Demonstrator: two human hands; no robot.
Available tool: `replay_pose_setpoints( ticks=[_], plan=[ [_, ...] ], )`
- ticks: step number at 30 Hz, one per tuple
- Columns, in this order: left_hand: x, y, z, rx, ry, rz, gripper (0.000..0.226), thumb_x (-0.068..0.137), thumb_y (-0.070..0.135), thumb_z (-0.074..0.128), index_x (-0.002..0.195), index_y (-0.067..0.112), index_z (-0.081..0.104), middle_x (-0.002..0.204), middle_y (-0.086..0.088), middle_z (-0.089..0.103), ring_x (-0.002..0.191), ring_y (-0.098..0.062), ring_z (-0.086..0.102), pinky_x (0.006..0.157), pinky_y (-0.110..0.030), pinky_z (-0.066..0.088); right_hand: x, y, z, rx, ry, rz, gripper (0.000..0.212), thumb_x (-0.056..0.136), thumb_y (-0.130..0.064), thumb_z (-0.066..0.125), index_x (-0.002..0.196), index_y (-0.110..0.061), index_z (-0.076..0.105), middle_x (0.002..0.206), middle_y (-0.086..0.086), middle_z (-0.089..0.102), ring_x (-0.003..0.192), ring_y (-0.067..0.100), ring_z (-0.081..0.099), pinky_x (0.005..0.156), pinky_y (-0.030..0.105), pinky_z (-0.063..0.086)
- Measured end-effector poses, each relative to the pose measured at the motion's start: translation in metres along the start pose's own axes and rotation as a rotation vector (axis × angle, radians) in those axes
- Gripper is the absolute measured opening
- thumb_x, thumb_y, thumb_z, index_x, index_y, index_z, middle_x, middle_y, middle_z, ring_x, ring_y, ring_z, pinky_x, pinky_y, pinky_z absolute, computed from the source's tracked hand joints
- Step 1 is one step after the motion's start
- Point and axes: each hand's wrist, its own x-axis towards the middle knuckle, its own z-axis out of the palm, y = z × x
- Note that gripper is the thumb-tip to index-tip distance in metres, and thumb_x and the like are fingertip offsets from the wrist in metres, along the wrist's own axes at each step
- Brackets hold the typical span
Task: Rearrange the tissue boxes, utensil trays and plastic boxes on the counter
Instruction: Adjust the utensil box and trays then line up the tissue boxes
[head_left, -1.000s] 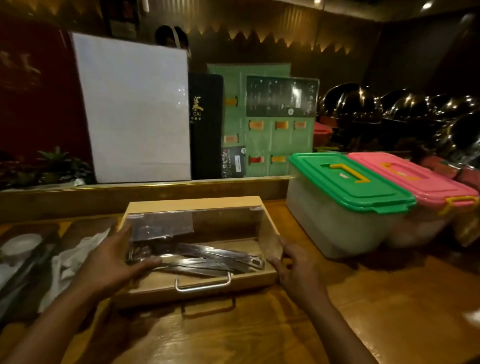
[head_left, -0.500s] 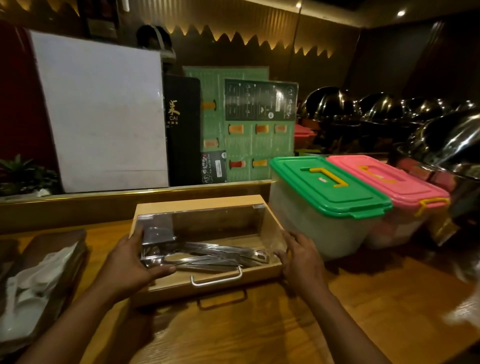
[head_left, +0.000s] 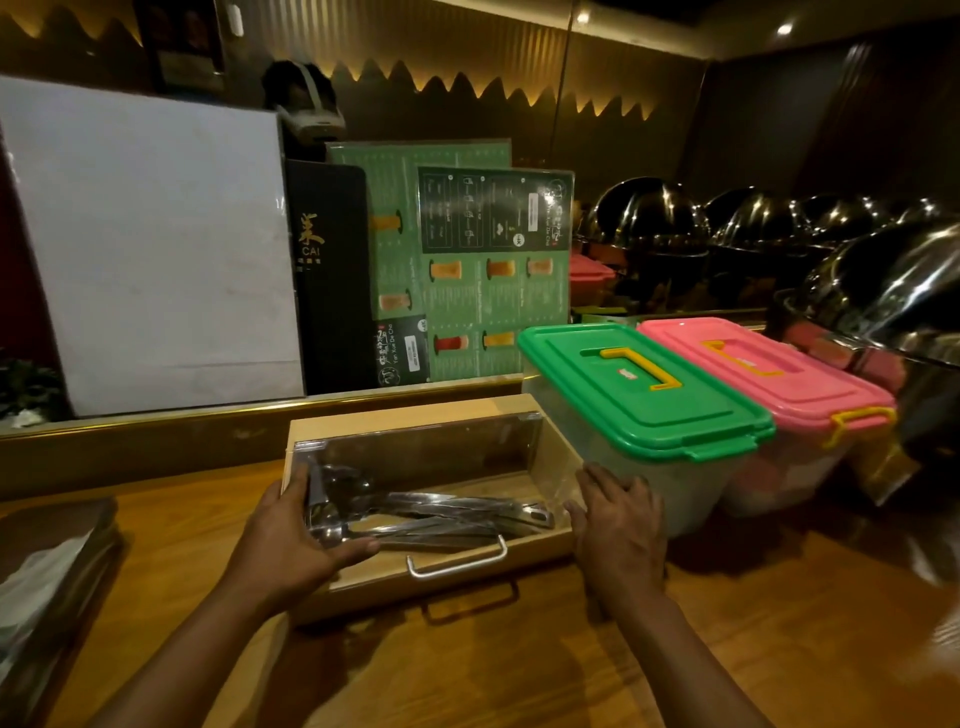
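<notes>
A wooden utensil tray (head_left: 415, 418) with a clear lid and a metal handle sits on the wooden counter (head_left: 779, 649), holding several steel utensils (head_left: 457, 512). My left hand (head_left: 291, 545) grips its left side, thumb over the front of the lid. My right hand (head_left: 618, 525) presses flat against its right side, between the tray and a clear plastic box with a green lid (head_left: 639, 395). A second plastic box with a pink lid (head_left: 769, 364) stands directly to the right of the green one. A dark tray holding white tissue-like items (head_left: 41, 577) lies at the left edge.
Behind a raised wooden ledge (head_left: 156, 441) stand a white board (head_left: 150, 244), a black menu (head_left: 327, 270) and green menus (head_left: 467, 260). Several shiny chafing-dish domes (head_left: 883, 280) fill the right back. A plant (head_left: 26, 384) sits far left.
The tray has slid right along the counter with both hands on its sides, and now sits close against the green-lidded box. The dark tray at left has dropped further toward the frame edge.
</notes>
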Motion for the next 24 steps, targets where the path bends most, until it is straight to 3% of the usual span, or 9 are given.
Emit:
replay_pose_setpoints(
  ticks=[8,15,24],
  plan=[
    [0.005,0.0,0.012,0.015,0.018,-0.035,0.142,0.036,0.093,0.069,0.155,0.041,0.013,0.142,-0.007,0.047,0.123,-0.032,0.053,0.089,-0.048,0.057,0.002,0.001,0.007,-0.066,0.038,0.004,0.044,0.088,-0.037,0.055,0.124,-0.015,0.067,0.13,0.003,0.067,0.096,0.03,0.053,0.078,0.042,0.036],
    [0.001,0.009,0.009,-0.004,0.025,-0.018,0.134,0.046,0.079,0.08,0.156,0.037,0.016,0.141,-0.005,0.047,0.123,-0.027,0.053,0.089,-0.037,0.055,0.0,-0.002,0.005,-0.045,0.039,0.021,0.048,0.083,-0.037,0.055,0.124,-0.013,0.067,0.131,0.005,0.065,0.097,0.032,0.05,0.081,0.044,0.034],
    [-0.003,0.015,-0.001,-0.051,-0.017,-0.058,0.138,0.042,0.08,0.079,0.156,0.038,0.016,0.146,-0.001,0.044,0.129,-0.024,0.049,0.095,-0.037,0.054,-0.002,-0.001,0.0,-0.01,-0.031,0.029,0.052,0.083,-0.037,0.055,0.123,-0.007,0.066,0.129,0.014,0.065,0.1,0.04,0.048,0.083,0.047,0.034]
  ],
)
